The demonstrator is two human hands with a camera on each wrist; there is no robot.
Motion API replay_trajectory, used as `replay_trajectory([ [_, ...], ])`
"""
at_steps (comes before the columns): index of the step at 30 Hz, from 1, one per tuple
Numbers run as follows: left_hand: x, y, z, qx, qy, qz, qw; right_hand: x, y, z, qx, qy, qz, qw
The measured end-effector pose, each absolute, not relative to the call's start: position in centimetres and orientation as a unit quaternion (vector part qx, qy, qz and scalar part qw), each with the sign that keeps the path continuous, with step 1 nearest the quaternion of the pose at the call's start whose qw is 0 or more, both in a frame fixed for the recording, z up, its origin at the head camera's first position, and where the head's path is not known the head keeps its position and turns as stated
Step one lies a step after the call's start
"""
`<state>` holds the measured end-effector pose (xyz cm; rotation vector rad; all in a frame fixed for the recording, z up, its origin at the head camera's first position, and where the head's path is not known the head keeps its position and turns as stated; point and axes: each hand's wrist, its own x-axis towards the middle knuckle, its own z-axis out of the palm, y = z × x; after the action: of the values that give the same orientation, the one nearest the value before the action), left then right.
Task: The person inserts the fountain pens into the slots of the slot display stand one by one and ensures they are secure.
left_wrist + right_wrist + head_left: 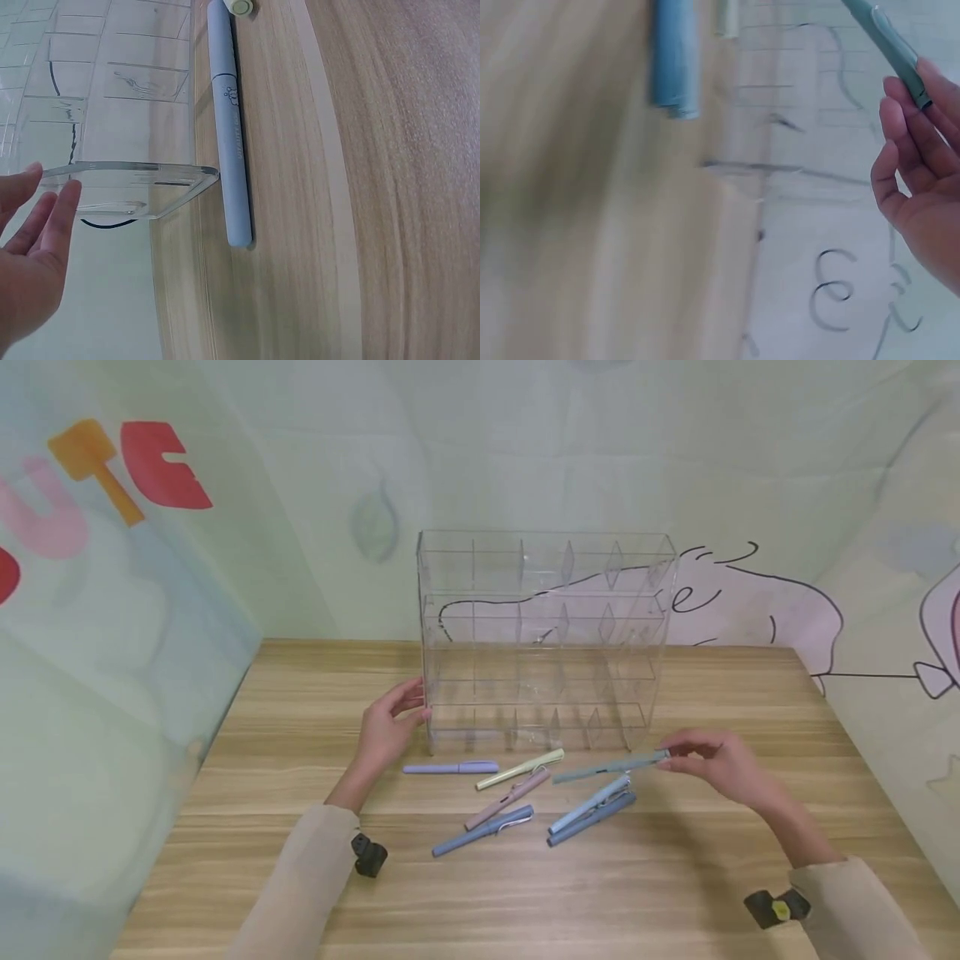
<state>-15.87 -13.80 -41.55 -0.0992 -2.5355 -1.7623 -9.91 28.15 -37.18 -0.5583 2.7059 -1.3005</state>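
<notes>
A clear acrylic display rack (540,703) with several compartments stands upright at the back of the table. My left hand (386,727) holds the rack's left side panel (142,176), thumb and fingers at its edge. Between thumb and fingers, my right hand (723,768) pinches one end of a grey-green pen (607,767), raised off the table in the right wrist view. Before the rack lie a lavender pen (450,768), a pale green pen (519,769), a mauve pen (507,798), a blue pen (482,832), a light blue pen (588,805) and a darker blue pen (591,820).
The wooden table (337,893) carries the rack and pens, its back edge meeting a printed cloth backdrop (322,468). Black wrist cameras sit at both sleeves. The light blue and darker blue pens lie side by side, close together.
</notes>
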Motion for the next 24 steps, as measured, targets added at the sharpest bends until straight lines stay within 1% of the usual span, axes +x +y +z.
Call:
replay_trajectory([
  [6, -15.8, -13.7, -41.4, -0.028, -0.821, -0.569, 0.021, -12.3, 25.8, -34.4, -0.161, 0.893, -0.419, 0.027],
  [11, -15.9, -13.7, -41.4, -0.029, -0.819, -0.573, 0.02, -14.2, 22.9, -32.8, -0.113, 0.907, -0.403, 0.042],
  [14, -15.9, -13.7, -41.5, -0.031, -0.818, -0.574, 0.021, -15.2, 21.1, -32.2, -0.104, 0.9, -0.422, 0.045],
  [24, -15.8, -13.7, -41.6, -0.037, -0.819, -0.572, 0.03, -17.4, 15.8, -31.6, -0.106, 0.879, -0.465, 0.026],
])
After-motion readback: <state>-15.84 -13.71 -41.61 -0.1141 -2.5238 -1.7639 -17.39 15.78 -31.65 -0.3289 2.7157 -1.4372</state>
